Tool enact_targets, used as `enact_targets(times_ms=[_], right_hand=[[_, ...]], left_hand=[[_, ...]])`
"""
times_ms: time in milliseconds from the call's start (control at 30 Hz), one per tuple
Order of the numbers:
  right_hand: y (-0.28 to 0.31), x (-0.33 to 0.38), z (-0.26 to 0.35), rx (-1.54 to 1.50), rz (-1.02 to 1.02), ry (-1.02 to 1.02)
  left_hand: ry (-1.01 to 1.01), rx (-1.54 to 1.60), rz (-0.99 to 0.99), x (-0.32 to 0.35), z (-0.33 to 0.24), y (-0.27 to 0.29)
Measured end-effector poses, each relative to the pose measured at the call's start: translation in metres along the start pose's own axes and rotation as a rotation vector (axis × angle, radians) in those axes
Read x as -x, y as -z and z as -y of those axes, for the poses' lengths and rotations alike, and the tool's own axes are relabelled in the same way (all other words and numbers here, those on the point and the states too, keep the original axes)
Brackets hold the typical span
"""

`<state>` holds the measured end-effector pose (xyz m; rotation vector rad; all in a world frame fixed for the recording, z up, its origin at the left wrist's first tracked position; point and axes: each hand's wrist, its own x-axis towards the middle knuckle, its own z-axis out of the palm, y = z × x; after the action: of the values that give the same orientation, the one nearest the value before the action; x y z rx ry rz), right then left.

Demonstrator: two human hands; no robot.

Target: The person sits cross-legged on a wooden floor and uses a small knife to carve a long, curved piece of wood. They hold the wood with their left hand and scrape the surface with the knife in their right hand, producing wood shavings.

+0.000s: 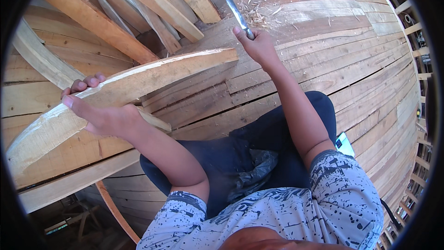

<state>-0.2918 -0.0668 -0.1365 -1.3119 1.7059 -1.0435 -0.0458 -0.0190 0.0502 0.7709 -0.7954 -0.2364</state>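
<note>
A long curved timber [152, 75] slants across the left half of the head view, its upper edge pale and freshly cut. My left hand [99, 111] grips it near its lower left part, thumb on the near side and fingertips over the far edge. In my right hand [260, 45] is a knife [237, 14], its handle in my closed fingers and its bright blade pointing up and away. The blade stands apart from the timber, beyond its far right end.
Rough planks and beams [99, 21] lie piled at the far left. Wood shavings [259, 16] are scattered on the plank deck [333, 37] past the knife. A phone-like flat object [344, 144] lies by my right knee. A dark opening [69, 220] shows at lower left.
</note>
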Motion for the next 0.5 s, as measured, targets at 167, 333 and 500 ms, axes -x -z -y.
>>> enact_targets(times_ms=[167,333,500], right_hand=[[0.019,-0.014,-0.020,0.091,-0.284,0.055],[0.015,-0.013,-0.021,-0.078,-0.287,0.184],[0.019,-0.007,-0.008,0.071,-0.178,0.093]], left_hand=[[-0.053,-0.091,0.099,-0.001,0.002,-0.001],[0.028,-0.088,0.178,-0.008,0.015,0.004],[0.165,-0.021,0.151,-0.014,0.028,0.017]])
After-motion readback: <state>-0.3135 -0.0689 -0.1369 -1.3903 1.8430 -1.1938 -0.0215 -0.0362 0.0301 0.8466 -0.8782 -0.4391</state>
